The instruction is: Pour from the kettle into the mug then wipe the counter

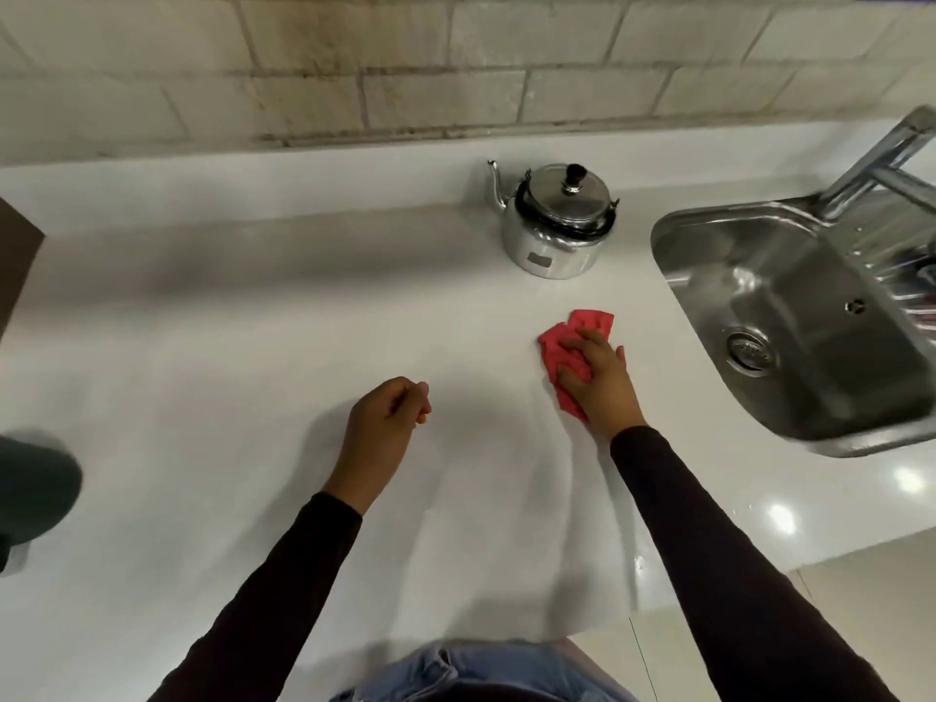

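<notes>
A shiny steel kettle point(554, 222) with a black lid knob stands upright near the back of the white counter point(243, 347), spout pointing left. My right hand point(600, 380) presses flat on a red cloth point(567, 347) in front of the kettle, close to the sink. My left hand point(387, 423) hovers over the counter's middle with fingers curled loosely and nothing in it. A dark rounded object point(35, 491) at the left edge is blurred; I cannot tell whether it is the mug.
A steel sink point(790, 316) with a tap point(881, 159) is set into the counter at the right. A pale brick wall point(405, 68) runs along the back. A brown object point(15, 255) juts in at the far left.
</notes>
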`<action>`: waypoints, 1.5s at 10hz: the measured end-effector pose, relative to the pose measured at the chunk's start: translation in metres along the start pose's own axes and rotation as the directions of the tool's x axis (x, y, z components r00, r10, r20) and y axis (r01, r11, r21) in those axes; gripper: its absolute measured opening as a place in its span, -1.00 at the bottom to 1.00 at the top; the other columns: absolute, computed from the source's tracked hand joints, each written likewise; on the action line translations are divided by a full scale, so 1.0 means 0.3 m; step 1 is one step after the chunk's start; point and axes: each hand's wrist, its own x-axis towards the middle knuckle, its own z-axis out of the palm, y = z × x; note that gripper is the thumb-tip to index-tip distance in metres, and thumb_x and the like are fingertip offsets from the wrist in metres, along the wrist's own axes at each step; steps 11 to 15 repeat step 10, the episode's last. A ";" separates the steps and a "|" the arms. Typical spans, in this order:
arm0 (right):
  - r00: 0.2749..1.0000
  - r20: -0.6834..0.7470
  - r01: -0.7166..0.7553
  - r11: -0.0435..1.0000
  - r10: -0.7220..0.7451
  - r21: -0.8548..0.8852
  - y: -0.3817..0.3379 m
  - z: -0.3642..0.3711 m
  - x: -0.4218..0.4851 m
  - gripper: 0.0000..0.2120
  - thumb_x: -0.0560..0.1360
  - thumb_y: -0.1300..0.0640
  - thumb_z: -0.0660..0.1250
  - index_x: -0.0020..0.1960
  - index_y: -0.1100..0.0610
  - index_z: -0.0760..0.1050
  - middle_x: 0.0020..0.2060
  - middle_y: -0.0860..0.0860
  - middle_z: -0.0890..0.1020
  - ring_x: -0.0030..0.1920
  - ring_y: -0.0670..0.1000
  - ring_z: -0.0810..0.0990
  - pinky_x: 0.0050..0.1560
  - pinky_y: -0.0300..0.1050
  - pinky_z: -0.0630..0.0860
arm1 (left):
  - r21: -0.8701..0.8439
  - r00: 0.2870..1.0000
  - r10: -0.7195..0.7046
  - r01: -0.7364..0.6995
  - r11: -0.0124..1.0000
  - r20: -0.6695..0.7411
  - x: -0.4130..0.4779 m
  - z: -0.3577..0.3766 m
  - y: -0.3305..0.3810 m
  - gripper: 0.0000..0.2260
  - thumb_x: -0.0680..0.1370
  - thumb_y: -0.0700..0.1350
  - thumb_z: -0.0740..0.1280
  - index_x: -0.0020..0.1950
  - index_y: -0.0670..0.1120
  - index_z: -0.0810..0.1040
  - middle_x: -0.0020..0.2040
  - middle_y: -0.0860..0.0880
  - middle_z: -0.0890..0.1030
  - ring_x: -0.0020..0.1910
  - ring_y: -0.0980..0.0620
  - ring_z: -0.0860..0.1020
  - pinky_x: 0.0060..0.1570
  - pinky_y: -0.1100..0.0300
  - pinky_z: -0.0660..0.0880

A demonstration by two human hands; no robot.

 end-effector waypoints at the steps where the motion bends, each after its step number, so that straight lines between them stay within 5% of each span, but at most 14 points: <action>1: 0.997 -0.055 -0.050 0.999 0.051 0.017 0.065 -0.072 0.123 -0.63 0.48 0.14 0.27 0.27 -0.01 0.47 0.37 0.03 0.42 0.40 0.07 0.30 0.46 -0.01 -0.25 | 0.000 1.000 -0.004 0.004 1.000 0.013 0.028 0.103 0.025 -0.68 0.55 -0.13 0.24 -0.43 0.01 0.43 -0.47 0.20 0.53 -0.42 0.25 0.46 -0.32 0.45 0.38; 2: 0.993 -0.078 -0.083 0.997 0.083 0.001 0.130 -0.124 0.278 -0.63 0.46 0.16 0.25 0.26 0.09 0.49 0.36 0.08 0.45 0.38 0.12 0.33 0.52 0.08 -0.18 | 0.007 0.999 -0.043 0.043 0.999 0.002 0.052 0.213 0.030 -0.67 0.54 -0.11 0.24 -0.44 0.04 0.44 -0.46 0.20 0.54 -0.41 0.25 0.47 -0.27 0.38 0.41; 4: 0.997 -0.067 -0.032 0.998 0.036 0.058 0.183 -0.196 0.566 -0.61 0.39 0.10 0.19 0.18 0.08 0.56 0.25 0.13 0.53 0.24 0.23 0.44 0.35 0.18 0.33 | 0.007 0.990 -0.130 0.130 0.991 -0.045 0.080 0.341 0.033 -0.65 0.54 -0.10 0.23 -0.46 0.06 0.44 -0.44 0.17 0.53 -0.39 0.25 0.46 -0.20 0.28 0.41; 7: 0.998 -0.027 -0.057 0.985 0.053 -0.166 0.215 -0.232 0.894 -0.62 0.51 0.13 0.19 0.31 0.13 0.44 0.39 0.14 0.40 0.43 0.14 0.30 0.51 0.18 -0.03 | 0.035 0.983 -0.102 0.109 0.993 -0.152 0.121 0.379 0.074 -0.67 0.56 -0.10 0.23 -0.42 0.04 0.46 -0.42 0.18 0.55 -0.38 0.26 0.49 -0.23 0.43 0.43; 10: 0.986 -0.090 0.110 0.950 -0.142 -0.292 0.124 -0.221 0.667 -0.52 0.47 0.17 0.23 0.39 0.05 0.35 0.45 0.08 0.33 0.51 0.12 0.13 0.40 0.41 -0.27 | 0.002 0.990 -0.091 0.092 0.996 -0.109 0.112 0.337 0.114 -0.69 0.55 -0.11 0.23 -0.41 -0.01 0.46 -0.45 0.17 0.54 -0.38 0.24 0.48 -0.24 0.39 0.42; 15: 0.986 -0.090 0.110 0.950 -0.142 -0.292 0.124 -0.221 0.667 -0.52 0.47 0.17 0.23 0.39 0.05 0.35 0.45 0.08 0.33 0.51 0.12 0.13 0.40 0.41 -0.27 | 0.002 0.990 -0.091 0.092 0.996 -0.109 0.112 0.337 0.114 -0.69 0.55 -0.11 0.23 -0.41 -0.01 0.46 -0.45 0.17 0.54 -0.38 0.24 0.48 -0.24 0.39 0.42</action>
